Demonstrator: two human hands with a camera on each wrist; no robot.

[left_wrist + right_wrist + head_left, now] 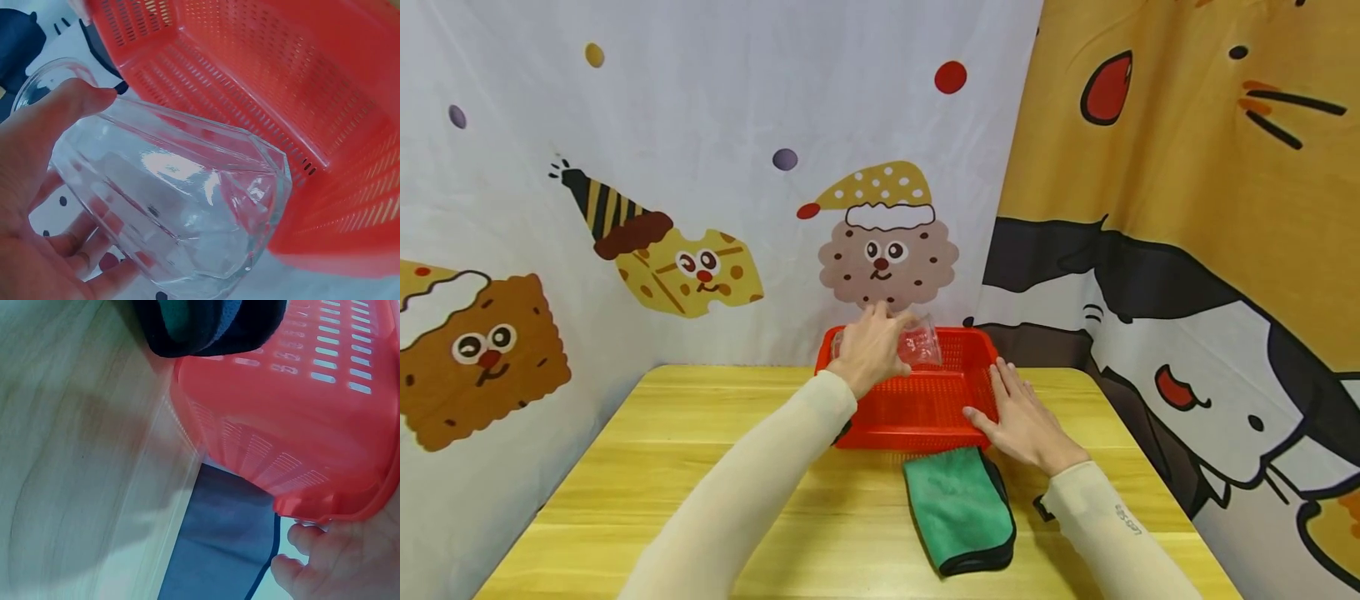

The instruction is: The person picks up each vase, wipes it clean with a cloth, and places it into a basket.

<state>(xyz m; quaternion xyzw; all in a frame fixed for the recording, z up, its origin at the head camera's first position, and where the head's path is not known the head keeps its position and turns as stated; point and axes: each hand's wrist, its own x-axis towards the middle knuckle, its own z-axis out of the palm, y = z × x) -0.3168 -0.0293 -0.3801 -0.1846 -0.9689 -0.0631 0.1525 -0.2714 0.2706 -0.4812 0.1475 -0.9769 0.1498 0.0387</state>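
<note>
My left hand (868, 348) grips a clear drinking glass (921, 343), held sideways over the back of a red plastic basket (917, 437). In the left wrist view the thumb lies across the upper side of the glass (175, 181), with the fingers round the other side. Its faceted, thick-walled end points toward the basket (231, 87), and its round rim is near the thumb. My right hand (1026, 423) touches the basket's right rim, fingers extended and thumb spread toward the near corner. In the right wrist view, fingertips (305, 537) show right at the rim.
A folded green cloth (958, 508) with dark edging lies on the wooden table (737, 492), just in front of the basket. Printed curtains (715, 108) hang behind the table and along its right side.
</note>
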